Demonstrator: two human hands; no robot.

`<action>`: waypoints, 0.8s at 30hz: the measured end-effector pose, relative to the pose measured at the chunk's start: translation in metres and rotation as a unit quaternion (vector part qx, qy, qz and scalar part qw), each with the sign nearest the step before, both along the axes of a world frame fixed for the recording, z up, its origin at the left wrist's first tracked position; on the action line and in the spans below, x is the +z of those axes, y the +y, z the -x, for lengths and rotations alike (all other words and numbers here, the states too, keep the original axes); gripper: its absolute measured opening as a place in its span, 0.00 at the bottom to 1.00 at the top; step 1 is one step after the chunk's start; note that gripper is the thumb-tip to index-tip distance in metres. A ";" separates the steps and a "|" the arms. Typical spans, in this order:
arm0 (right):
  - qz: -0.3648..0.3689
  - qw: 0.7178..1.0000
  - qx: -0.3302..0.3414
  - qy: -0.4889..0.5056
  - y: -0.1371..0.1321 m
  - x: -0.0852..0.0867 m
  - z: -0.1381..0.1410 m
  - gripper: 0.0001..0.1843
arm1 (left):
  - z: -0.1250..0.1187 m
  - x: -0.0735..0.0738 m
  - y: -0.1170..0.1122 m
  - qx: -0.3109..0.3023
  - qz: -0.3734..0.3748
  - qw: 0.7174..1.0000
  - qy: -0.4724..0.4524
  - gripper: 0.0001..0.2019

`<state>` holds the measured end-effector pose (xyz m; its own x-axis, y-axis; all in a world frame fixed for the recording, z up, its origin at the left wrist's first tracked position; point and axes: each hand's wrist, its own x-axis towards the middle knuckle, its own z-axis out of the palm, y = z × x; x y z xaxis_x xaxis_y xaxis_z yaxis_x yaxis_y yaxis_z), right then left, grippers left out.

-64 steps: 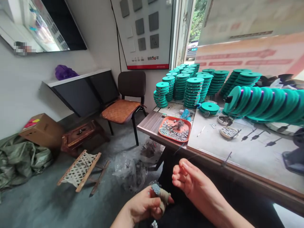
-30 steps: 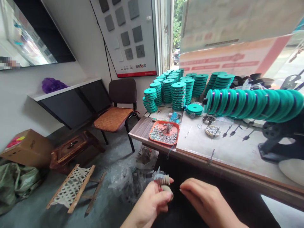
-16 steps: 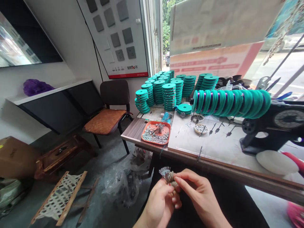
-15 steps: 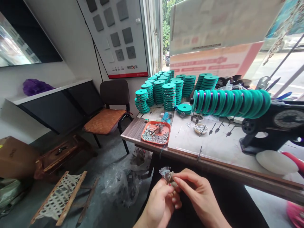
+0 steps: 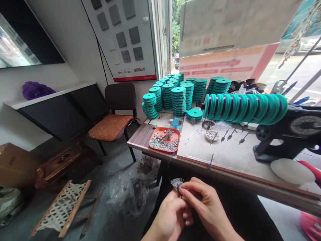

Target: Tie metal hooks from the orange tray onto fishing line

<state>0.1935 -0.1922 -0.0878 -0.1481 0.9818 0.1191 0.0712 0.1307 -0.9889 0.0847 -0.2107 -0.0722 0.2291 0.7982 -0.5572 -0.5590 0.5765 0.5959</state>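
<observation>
Over my lap, my left hand (image 5: 169,212) is closed around a bundle of thin grey pieces (image 5: 177,182), whose tips fan out above the fingers. Most of the bundle is hidden in the grip. My right hand (image 5: 204,201) meets it from the right, thumb and forefinger pinched together at the bundle's edge; what lies between those fingertips is too small to make out. Beyond the hands, on the table, an orange tray (image 5: 150,144) holds many small grey metal parts.
Stacks of green spools (image 5: 178,100) stand at the back of the table. More green discs (image 5: 245,108) sit on the arm of a black machine (image 5: 273,147) at right. Small dishes (image 5: 212,135) of parts lie between. Chair (image 5: 110,127) and woven stool (image 5: 62,206) are at left.
My right fingertips have shifted slightly left over the bundle, covering more of it. The bundle's fanned tips have turned and moved a little to the right.
</observation>
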 end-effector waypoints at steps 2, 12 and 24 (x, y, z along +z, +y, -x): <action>-0.003 1.000 -0.007 0.000 0.000 0.000 0.000 0.12 | 0.001 -0.001 0.000 0.022 0.008 1.000 -0.014 0.13; 0.001 0.999 -0.026 0.023 -0.004 -0.003 -0.003 0.12 | -0.003 -0.002 0.002 0.052 -0.025 0.998 0.014 0.21; -0.051 0.995 0.009 -0.084 0.000 0.001 -0.013 0.14 | 0.003 -0.011 0.005 -0.025 -0.070 0.992 0.098 0.15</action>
<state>0.2066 -0.1927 -0.0873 -0.1922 0.9626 0.1909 0.2307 0.2334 -0.9446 0.0814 -0.2054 -0.0831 0.1694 0.8614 -0.4788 -0.3972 0.5043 0.7668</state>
